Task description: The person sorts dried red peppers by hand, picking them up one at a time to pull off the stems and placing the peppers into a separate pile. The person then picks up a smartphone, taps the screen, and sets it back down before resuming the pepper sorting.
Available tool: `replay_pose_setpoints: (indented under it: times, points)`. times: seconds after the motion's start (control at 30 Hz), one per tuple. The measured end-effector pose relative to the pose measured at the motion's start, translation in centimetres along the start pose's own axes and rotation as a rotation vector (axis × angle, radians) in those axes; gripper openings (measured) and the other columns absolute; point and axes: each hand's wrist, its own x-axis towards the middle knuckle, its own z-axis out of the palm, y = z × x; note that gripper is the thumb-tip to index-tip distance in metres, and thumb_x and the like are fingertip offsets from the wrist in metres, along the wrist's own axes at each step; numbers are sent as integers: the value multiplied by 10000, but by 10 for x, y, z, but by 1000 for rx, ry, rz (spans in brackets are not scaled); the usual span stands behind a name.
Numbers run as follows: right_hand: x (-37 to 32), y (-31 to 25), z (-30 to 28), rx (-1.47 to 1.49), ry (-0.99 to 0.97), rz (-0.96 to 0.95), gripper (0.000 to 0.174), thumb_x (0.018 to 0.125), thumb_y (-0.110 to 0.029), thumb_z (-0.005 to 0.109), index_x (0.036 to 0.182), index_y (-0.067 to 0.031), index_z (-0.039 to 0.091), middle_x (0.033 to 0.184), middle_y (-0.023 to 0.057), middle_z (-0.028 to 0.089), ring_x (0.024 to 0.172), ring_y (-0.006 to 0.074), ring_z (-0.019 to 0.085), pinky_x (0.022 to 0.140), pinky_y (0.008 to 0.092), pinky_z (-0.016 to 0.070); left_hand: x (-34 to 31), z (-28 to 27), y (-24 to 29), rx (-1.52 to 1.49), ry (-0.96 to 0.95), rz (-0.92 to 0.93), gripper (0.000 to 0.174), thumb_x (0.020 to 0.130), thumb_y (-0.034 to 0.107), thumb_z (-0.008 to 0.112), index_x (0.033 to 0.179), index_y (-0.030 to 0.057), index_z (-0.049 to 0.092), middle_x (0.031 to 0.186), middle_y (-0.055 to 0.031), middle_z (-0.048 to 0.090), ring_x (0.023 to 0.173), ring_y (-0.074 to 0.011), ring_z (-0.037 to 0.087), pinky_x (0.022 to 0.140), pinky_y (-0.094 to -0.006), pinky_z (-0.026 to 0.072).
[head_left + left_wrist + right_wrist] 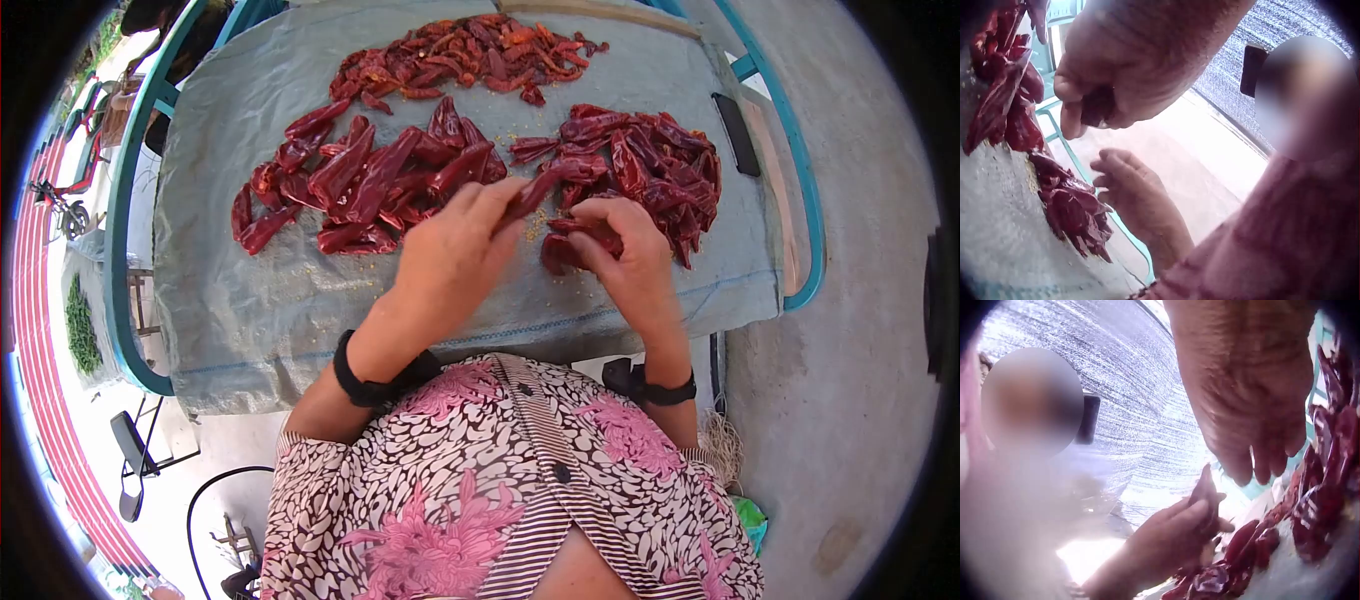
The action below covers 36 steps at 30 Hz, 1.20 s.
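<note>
My left hand (pixel 455 245) grips a long dried red chili pepper (pixel 540 190), which points up and right out of the fist. In the left wrist view, a dark end of that pepper (pixel 1099 106) shows between the curled fingers. My right hand (pixel 635 265) hangs just right of it, thumb and fingers apart. Dark red peppers (pixel 562 254) lie at its fingertips, partly hidden by the hand. From the left wrist, nothing shows between the right hand's fingers (pixel 1125 175). Large glossy peppers form a left pile (pixel 375 180), and more form a right pile (pixel 665 175).
A third pile of smaller, orange-red peppers (pixel 470 55) is spread at the back. Yellowish seeds are scattered between the piles on the grey-green woven sheet (pixel 300 310). A dark phone (pixel 737 135) lies at the right edge, inside the teal metal frame (pixel 800 170).
</note>
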Motion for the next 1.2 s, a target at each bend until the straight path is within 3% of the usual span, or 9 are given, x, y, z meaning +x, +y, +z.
replay_pose_setpoints:
  times: [0.13,0.3,0.4,0.57,0.63,0.73,0.87,1.0,1.2]
  points:
    - [-8,6,-2,-419,-135,-123,342,817,-114,760,1153,-129,697,1023,59,697,1001,279,626,855,410,474,4,-12,-10,150,112,-44,509,908,80,734,1393,93,582,1228,-159,621,941,-327,687,825,-382,560]
    - [-11,12,5,-301,-102,-50,401,793,-51,773,1182,-114,692,1012,65,710,947,273,642,825,387,477,3,-14,-2,74,210,-92,525,880,54,767,1377,101,608,1194,-96,604,666,-141,580,662,-317,537]
    - [-6,-2,3,-24,-35,115,366,826,-84,773,1180,-113,683,1023,73,722,957,267,667,890,409,478,-1,-10,-4,-31,-30,50,547,870,45,775,1385,105,601,1147,-94,612,709,-164,617,671,-325,542]
    - [-2,-22,3,507,-25,385,346,851,-111,788,1183,-96,691,1042,80,724,1011,299,674,960,424,492,-1,11,5,-155,-60,50,377,882,57,751,1248,78,664,1036,-92,656,830,-250,674,711,-367,559]
    - [-2,-8,0,170,114,159,365,830,-118,801,1181,-110,698,1100,67,716,1101,293,647,1005,426,470,3,4,4,-104,-44,51,294,895,97,725,1181,70,659,1030,-122,672,915,-355,697,740,-434,576]
    - [-7,7,-8,-292,123,0,383,788,-135,823,1155,-132,713,1226,50,681,1252,284,568,1086,451,405,4,-5,-2,-94,124,10,282,895,-3,726,1170,56,701,931,-69,664,753,-154,650,685,-292,530]
    - [-13,16,1,-595,66,-88,407,727,-155,845,1117,-158,728,1362,29,616,1370,285,461,1154,500,308,6,-16,-2,-78,233,-89,267,904,-10,721,1164,45,692,961,-64,654,731,-118,627,657,-267,505]
    - [-15,26,8,-603,95,-111,432,694,-161,865,1104,-155,729,1376,39,605,1361,303,455,1149,520,305,7,-17,-2,-112,326,-60,334,901,-22,720,1222,51,667,1225,-97,598,757,-98,607,628,-256,491]
    - [-7,5,-4,-160,224,-12,385,734,-87,844,1094,-122,712,1220,56,630,1158,243,581,1046,388,420,2,-10,3,-107,99,9,348,884,-15,740,1218,55,674,1182,-93,625,705,-118,609,607,-266,492]
